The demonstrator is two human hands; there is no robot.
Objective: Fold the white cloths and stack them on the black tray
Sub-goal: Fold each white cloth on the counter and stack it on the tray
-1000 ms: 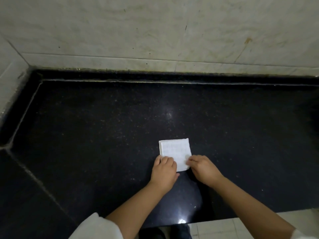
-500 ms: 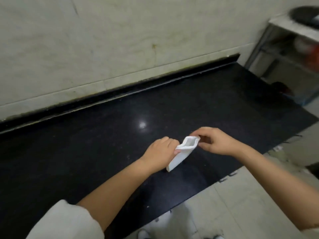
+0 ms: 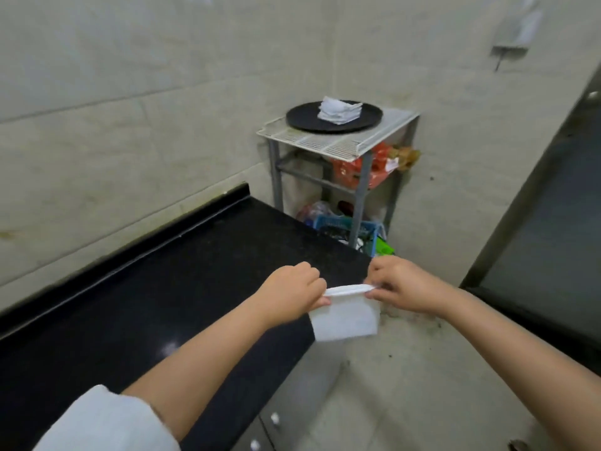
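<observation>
- The folded white cloth (image 3: 345,317) is now off the desk (image 3: 182,288); a second ago it lay flat on the dark top under both my hands, and half a second ago it was just being lifted.
- My left hand (image 3: 292,294) pinches the cloth's upper left corner, fingers curled tight on it; my right hand (image 3: 403,284) pinches the upper right corner the same way. The cloth hangs between them, past the desk's right end and over the floor.
- My view has swung right since then: the black tray (image 3: 335,116) has come into sight, well beyond the desk's far right end, on top of a wire rack (image 3: 341,141) in the wall corner.
- A stack of folded cloths (image 3: 339,109) already sits near the tray's middle, a bit ragged at the edges.
- I read this as folding done for this cloth and the carry to the tray under way; it is well short of the tray.
- Next I'd have to bring it over the stack and lay it square, or the pile may lean.
</observation>
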